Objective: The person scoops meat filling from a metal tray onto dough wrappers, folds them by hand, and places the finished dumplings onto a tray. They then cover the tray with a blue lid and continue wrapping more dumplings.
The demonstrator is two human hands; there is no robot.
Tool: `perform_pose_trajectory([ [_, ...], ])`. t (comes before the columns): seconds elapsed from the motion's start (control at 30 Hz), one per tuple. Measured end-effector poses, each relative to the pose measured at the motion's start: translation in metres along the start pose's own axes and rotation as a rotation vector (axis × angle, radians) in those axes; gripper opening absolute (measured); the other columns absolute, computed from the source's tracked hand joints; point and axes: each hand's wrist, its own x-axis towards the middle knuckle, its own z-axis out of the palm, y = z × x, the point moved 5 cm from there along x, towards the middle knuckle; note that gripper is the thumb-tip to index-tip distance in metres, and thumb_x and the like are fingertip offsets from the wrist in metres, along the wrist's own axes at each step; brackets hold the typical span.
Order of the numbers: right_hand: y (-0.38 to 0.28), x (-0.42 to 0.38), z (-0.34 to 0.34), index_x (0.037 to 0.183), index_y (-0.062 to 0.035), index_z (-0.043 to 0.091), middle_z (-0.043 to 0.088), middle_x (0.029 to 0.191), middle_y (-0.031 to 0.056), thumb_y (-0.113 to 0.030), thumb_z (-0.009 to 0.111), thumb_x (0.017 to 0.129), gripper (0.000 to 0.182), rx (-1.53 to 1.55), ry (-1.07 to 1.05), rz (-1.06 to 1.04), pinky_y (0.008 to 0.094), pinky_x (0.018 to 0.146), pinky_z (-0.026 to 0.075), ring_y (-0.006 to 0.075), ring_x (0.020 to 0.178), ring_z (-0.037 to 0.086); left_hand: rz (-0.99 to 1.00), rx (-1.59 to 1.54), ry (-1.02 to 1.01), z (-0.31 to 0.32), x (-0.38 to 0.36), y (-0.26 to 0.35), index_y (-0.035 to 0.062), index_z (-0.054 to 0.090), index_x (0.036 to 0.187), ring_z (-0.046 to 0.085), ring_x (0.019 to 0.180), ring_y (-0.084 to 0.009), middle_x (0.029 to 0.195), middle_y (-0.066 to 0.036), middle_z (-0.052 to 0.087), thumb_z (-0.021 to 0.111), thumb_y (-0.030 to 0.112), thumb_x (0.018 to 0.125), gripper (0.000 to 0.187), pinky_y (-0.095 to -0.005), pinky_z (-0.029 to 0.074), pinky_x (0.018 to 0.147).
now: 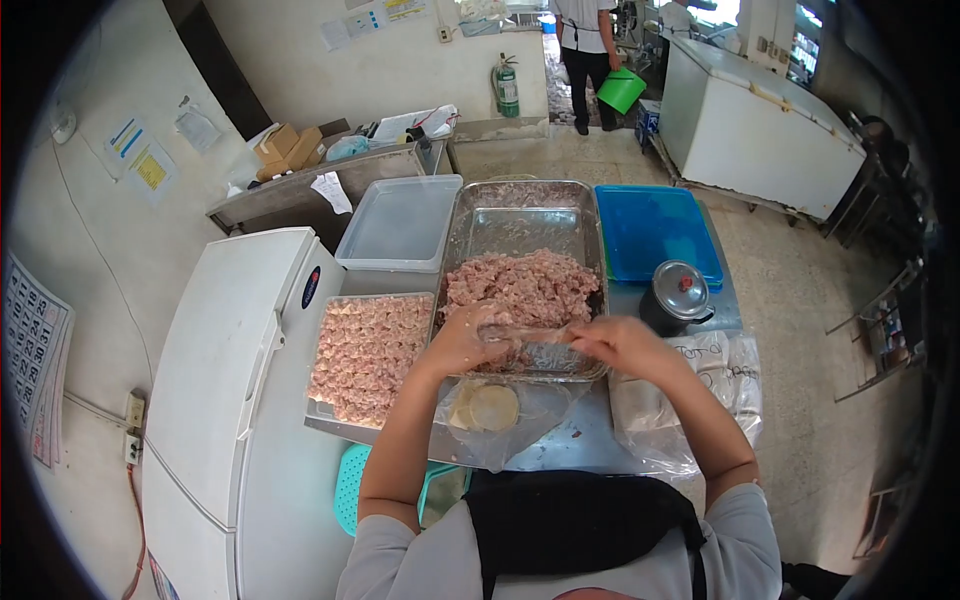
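My left hand (462, 342) is over the near left corner of a metal pan (525, 228), fingers curled around something I cannot make out. My right hand (625, 345) is closed at the near right side, pinching a thin, flat tool (545, 335) smeared with meat, which reaches across to my left hand. Pinkish ground meat (520, 285) is heaped in the pan's middle and near part. Just below my hands, round pale dough wrappers (490, 408) lie in an open clear plastic bag. Left of the pan, a tray is filled with tight rows of meat-filled dumplings (368, 355).
A clear plastic container (402, 220) and a blue one (658, 235) flank the pan's far end. A lidded metal pot (678, 298) and plastic-wrapped packs (645, 405) are at the right. A white freezer (230, 400) borders the left. A person with a green bucket (621, 90) stands at the doorway.
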Motion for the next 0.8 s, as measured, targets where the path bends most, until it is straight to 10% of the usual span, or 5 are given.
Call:
perform_pose_trajectory([
  [0.27,-0.057,0.001,0.014,0.106,-0.0093,0.067,0.065,0.086,0.0125,-0.028,0.059,0.091,0.025,-0.410,0.149,0.072,0.0433,0.067,0.051,0.0331,0.078,0.063,0.055,0.135,0.137,-0.034,-0.023,-0.016,0.0026,0.065,0.109,0.065,0.086,-0.0262,0.098,-0.015,0.067,0.080,0.036,0.071,0.053,-0.0346,0.049,0.081],
  [0.33,-0.071,0.004,-0.006,0.104,-0.0074,0.067,0.065,0.086,0.0127,-0.026,0.058,0.092,0.024,-0.302,0.154,0.111,0.0427,0.068,0.051,0.0328,0.080,0.063,-0.255,-0.205,-0.011,-0.042,-0.040,-0.026,0.0003,0.064,0.111,0.063,0.094,-0.0242,0.106,-0.016,0.066,0.082,0.040,0.068,0.061,-0.0367,0.047,0.086],
  [0.63,-0.136,0.039,0.074,0.105,-0.0042,0.066,0.066,0.088,0.0163,-0.023,0.059,0.092,0.024,-0.169,0.064,-0.084,0.0414,0.067,0.051,0.0353,0.078,0.064,0.257,-0.045,0.034,-0.100,-0.098,-0.025,0.0020,0.066,0.095,0.063,0.090,-0.0236,0.098,-0.012,0.066,0.081,0.028,0.072,0.037,-0.0350,0.048,0.082],
  [0.8,-0.178,0.043,0.093,0.102,-0.0077,0.067,0.063,0.082,0.0120,-0.026,0.060,0.090,0.023,-0.496,0.176,0.021,0.0416,0.061,0.051,0.0310,0.073,0.064,0.050,-0.173,-0.068,-0.121,-0.120,-0.064,-0.0001,0.063,0.101,0.062,0.095,-0.0271,0.102,-0.016,0.065,0.082,0.037,0.070,0.052,-0.0367,0.047,0.086],
])
